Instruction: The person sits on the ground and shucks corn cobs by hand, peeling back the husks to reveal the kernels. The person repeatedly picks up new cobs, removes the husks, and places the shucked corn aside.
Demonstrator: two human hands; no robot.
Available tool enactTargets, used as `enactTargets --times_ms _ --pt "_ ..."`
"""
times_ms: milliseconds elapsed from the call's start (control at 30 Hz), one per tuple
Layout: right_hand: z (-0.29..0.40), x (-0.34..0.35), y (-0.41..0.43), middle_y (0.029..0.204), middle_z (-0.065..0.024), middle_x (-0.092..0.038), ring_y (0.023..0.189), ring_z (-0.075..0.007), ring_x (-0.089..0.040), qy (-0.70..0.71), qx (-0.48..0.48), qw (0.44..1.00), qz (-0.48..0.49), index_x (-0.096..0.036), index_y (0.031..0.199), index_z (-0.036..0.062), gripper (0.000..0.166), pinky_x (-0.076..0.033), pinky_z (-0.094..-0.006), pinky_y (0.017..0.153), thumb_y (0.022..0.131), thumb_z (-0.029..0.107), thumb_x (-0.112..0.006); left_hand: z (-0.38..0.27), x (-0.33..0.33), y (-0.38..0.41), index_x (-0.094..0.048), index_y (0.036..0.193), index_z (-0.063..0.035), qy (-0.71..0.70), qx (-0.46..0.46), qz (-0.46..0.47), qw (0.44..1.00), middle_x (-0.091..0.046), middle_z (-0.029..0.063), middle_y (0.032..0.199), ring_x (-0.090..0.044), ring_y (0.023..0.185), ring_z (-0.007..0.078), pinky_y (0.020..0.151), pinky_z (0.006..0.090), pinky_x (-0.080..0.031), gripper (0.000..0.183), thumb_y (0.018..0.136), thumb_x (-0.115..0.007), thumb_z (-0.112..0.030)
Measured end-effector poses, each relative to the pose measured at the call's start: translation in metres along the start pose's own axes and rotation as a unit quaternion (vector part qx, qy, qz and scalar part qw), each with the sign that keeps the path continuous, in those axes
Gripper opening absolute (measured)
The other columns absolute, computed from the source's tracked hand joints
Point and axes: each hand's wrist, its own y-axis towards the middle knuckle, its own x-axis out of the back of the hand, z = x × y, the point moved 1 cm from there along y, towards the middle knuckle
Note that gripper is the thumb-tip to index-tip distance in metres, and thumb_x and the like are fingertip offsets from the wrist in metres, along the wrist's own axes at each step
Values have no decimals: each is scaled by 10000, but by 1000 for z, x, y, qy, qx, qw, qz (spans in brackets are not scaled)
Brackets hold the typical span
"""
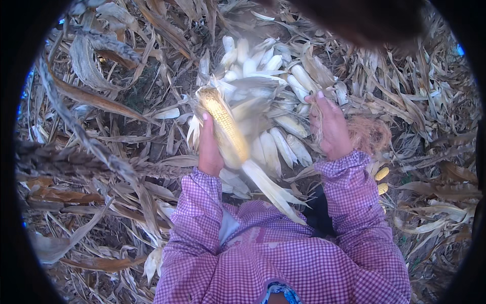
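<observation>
My left hand (209,148) grips a yellow ear of corn (224,123) from the left side, thumb along its kernels. The ear is partly bared. A pale husk strip (271,188) hangs from its lower end towards my lap, and more husk wraps its left side. My right hand (332,129), raised to the right and apart from the ear, pinches thin strands of corn silk (319,117). Between and beyond both hands lies a heap of ears in pale husks (281,142); blurred husk leaves (252,98) cover part of it.
A reddish-brown tuft of corn silk (370,133) lies beside my right wrist. Bare yellow cobs (381,173) show past my right sleeve. Dry stalks and a tassel (87,163) cross the left side near the camera. Dry leaves (425,102) litter the ground. A dark blurred shape hangs at top right.
</observation>
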Motion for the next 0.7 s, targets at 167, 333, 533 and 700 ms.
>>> enactTargets --times_ms 167,333,533,700 --pt "-37 -33 -2 1061 -100 -640 965 -132 -570 -318 96 941 67 -576 1165 -40 478 -436 -288 895 904 356 -640 30 -25 -18 -542 1230 24 215 63 76 972 -624 92 1111 -597 979 149 873 285 -459 578 1011 -341 -471" --pt "-24 -45 -14 1078 -83 -640 989 -124 -570 -328 79 929 151 -603 1153 -24 450 -428 -277 916 896 343 -650 45 -8 -18 -568 1219 33 372 -21 129 919 -660 97 989 -618 854 175 787 321 -484 564 998 -387 -453" --pt "-30 -38 -10 1007 -107 -675 906 -149 -622 -239 22 957 164 -615 1137 -26 421 -472 -289 842 906 326 -623 19 -16 -23 -619 1165 7 501 -47 166 848 -665 114 883 -606 786 187 740 335 -477 546 975 -420 -464" --pt "-33 -39 -12 1015 -84 -670 893 -131 -624 -90 -82 980 157 -615 1107 -41 358 -479 -286 833 930 269 -591 21 -17 -26 -637 1089 28 441 -54 180 878 -664 114 859 -610 755 147 690 299 -481 519 977 -434 -436"
